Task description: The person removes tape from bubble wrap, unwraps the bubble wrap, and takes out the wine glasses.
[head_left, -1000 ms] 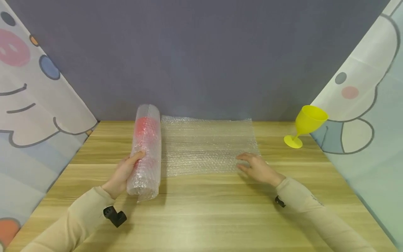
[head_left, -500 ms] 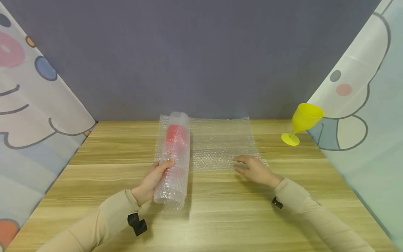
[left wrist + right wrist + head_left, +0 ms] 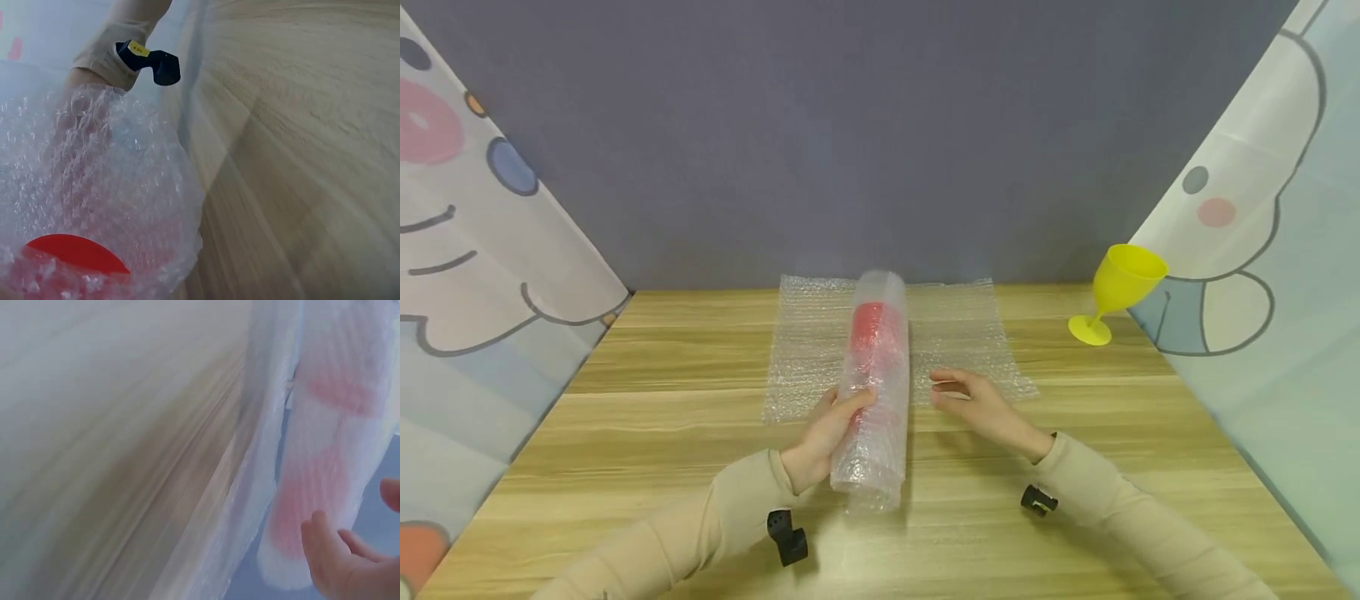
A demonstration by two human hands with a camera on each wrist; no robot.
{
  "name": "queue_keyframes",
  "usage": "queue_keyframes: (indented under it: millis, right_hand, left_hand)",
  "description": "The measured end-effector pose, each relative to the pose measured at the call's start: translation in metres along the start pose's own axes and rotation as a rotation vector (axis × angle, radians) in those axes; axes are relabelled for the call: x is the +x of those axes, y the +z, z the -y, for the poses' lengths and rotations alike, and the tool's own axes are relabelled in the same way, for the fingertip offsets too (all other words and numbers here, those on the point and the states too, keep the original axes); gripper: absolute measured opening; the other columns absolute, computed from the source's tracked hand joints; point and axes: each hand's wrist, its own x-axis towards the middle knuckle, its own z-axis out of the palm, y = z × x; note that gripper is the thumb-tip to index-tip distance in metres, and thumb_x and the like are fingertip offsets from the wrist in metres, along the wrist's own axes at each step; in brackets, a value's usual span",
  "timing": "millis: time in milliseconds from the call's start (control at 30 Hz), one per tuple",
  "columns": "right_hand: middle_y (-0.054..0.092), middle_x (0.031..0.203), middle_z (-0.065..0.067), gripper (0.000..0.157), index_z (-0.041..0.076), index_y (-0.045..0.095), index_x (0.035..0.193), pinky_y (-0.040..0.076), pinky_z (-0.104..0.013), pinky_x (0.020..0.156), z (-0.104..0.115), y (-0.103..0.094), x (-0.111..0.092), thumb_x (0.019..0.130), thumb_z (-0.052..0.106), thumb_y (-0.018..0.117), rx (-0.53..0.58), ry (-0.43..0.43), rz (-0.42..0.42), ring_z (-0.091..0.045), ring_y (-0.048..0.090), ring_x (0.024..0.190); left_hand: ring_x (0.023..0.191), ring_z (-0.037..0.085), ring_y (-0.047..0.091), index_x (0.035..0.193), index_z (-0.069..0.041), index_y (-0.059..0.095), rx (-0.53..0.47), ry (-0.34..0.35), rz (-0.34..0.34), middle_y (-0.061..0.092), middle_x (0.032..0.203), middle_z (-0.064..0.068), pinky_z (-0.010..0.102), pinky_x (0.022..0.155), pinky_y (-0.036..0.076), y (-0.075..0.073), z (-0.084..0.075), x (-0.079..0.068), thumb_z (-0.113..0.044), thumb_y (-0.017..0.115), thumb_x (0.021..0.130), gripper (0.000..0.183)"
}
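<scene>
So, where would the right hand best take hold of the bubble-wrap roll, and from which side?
Probably mid-length, on its right flank, coming in from the right. The bubble-wrap roll is a long cylinder running front to back; the left hand grips its left side, thumb on top. The right flank is free, with the right hand just beside it, fingers toward it.

No text can be read; the yellow label (image 3: pixel 138 49) on the black wrist device (image 3: pixel 165 67) bears marks too small to decipher.
</scene>
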Motion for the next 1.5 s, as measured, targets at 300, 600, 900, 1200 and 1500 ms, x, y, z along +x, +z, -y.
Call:
queue_keyframes:
  millis: [300,600,900,1200,1500]
  right_hand:
    - [0.047,0.132,-0.023,0.054,-0.004,0.042,0.132,0.048,-0.042,0.094,0.003,0.012,0.002,0.087,0.018,0.062,0.128,0.05,-0.096,-0.037,0.048,0.119]
    - [0.042,0.137,-0.021,0.059,-0.002,0.039,0.135,0.047,-0.041,0.095,0.0,0.011,0.001,0.085,0.019,0.064,0.191,0.078,-0.071,-0.038,0.045,0.122]
    - [0.043,0.134,-0.028,0.064,-0.004,0.034,0.137,0.046,-0.04,0.097,-0.007,0.005,-0.003,0.085,0.017,0.064,0.321,0.128,0.004,-0.038,0.046,0.122]
    - [0.037,0.14,-0.025,0.066,-0.005,0.033,0.138,0.043,-0.041,0.099,-0.012,0.002,-0.006,0.085,0.02,0.064,0.302,0.165,0.001,-0.038,0.043,0.124]
    - [0.047,0.133,-0.023,0.067,0.0,0.038,0.136,0.046,-0.043,0.096,-0.008,0.007,-0.007,0.085,0.035,0.063,0.116,0.144,-0.061,-0.036,0.048,0.121]
  left_hand:
    - [0.1,0.026,0.058,0.134,-0.01,0.027,-0.016,0.02,0.045,0.05,0.123,0.017,0.044,0.083,0.053,0.024,0.01,0.009,-0.032,0.063,0.083,0.066]
    - [0.102,0.027,0.058,0.138,-0.01,0.022,-0.005,0.028,0.019,0.049,0.126,0.017,0.044,0.083,0.053,0.037,0.014,0.012,-0.033,0.065,0.083,0.073]
    - [0.103,0.027,0.056,0.14,-0.004,0.021,0.098,0.062,-0.013,0.048,0.126,0.018,0.043,0.088,0.05,0.046,0.021,0.015,-0.032,0.065,0.083,0.077]
    - [0.117,0.034,0.047,0.143,-0.003,0.016,0.217,0.101,-0.024,0.038,0.137,0.02,0.052,0.1,0.039,0.05,0.024,0.015,-0.033,0.064,0.084,0.081]
    - [0.118,0.033,0.047,0.142,-0.004,0.017,0.23,0.087,-0.004,0.038,0.137,0.018,0.052,0.102,0.035,0.047,0.025,0.014,-0.035,0.064,0.083,0.082]
